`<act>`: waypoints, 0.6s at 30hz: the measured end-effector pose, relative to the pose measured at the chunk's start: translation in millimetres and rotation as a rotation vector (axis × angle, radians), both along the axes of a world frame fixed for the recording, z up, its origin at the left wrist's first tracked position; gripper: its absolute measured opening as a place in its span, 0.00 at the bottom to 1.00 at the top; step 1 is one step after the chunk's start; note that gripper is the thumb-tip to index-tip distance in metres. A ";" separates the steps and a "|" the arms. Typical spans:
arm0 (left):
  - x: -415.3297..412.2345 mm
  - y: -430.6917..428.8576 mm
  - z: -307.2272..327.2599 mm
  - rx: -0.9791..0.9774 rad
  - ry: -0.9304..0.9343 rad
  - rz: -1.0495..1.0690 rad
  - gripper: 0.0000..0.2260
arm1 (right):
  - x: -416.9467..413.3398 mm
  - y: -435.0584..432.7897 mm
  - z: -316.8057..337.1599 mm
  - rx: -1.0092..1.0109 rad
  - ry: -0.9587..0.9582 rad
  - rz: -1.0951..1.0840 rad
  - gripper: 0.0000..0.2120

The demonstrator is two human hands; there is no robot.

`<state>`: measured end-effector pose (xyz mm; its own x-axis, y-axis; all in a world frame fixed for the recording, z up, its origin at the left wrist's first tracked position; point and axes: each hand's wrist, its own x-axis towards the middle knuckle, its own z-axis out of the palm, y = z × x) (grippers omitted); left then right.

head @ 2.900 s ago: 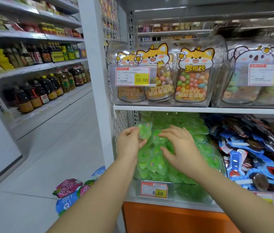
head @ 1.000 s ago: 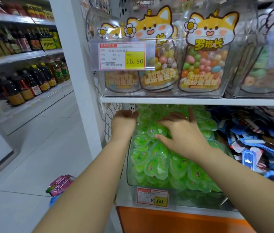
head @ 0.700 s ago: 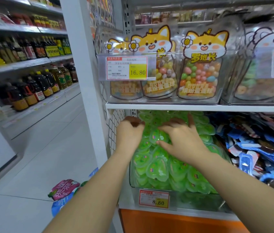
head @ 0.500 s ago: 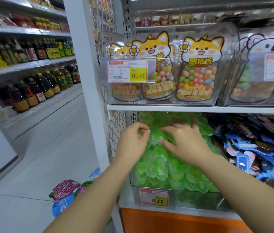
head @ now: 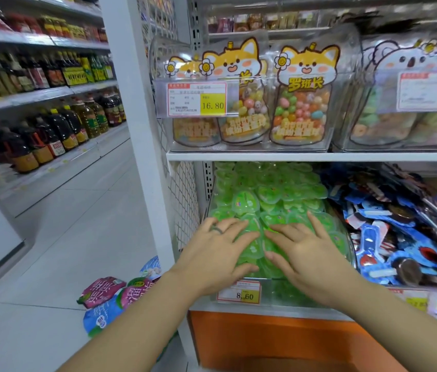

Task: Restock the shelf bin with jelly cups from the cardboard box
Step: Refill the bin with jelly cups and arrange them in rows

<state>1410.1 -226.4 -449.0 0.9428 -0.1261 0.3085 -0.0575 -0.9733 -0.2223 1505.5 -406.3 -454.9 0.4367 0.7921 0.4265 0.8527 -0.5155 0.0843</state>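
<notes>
Bin (head: 279, 296) heaped with glossy green heart-shaped jelly cups (head: 271, 194). Left hand (head: 220, 253) and right hand (head: 305, 253) lie flat on the cups, fingers spread, gripping nothing.

A shop: shelves (head: 319, 156) of packaged candy (head: 301, 103), price tags (head: 197, 98) on clear bins, and an aisle lined with bottles (head: 59, 130) of oil and sauce.

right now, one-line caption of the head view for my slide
Left hand and right hand rest flat on heaped green heart-shaped plastic jelly cups in the clear plastic shelf bin.
</notes>
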 end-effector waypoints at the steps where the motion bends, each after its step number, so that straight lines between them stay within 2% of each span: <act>1: 2.4 -0.5 -0.8 0.023 -0.021 0.003 0.26 | 0.2 -0.8 -2.3 -0.006 0.002 -0.006 0.33; 9: 12.6 -3.0 -0.1 0.097 0.011 0.056 0.26 | 3.2 2.9 -3.5 -0.004 -0.047 -0.043 0.32; 18: 14.9 -2.3 -2.9 0.114 -0.057 0.057 0.26 | 4.6 2.4 -3.1 -0.008 -0.053 -0.023 0.32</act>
<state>1425.0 -228.7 -451.8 0.9307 -0.1102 0.3488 0.0132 -0.9428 -0.3331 1510.1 -404.0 -458.0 0.4320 0.7853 0.4435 0.8348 -0.5343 0.1329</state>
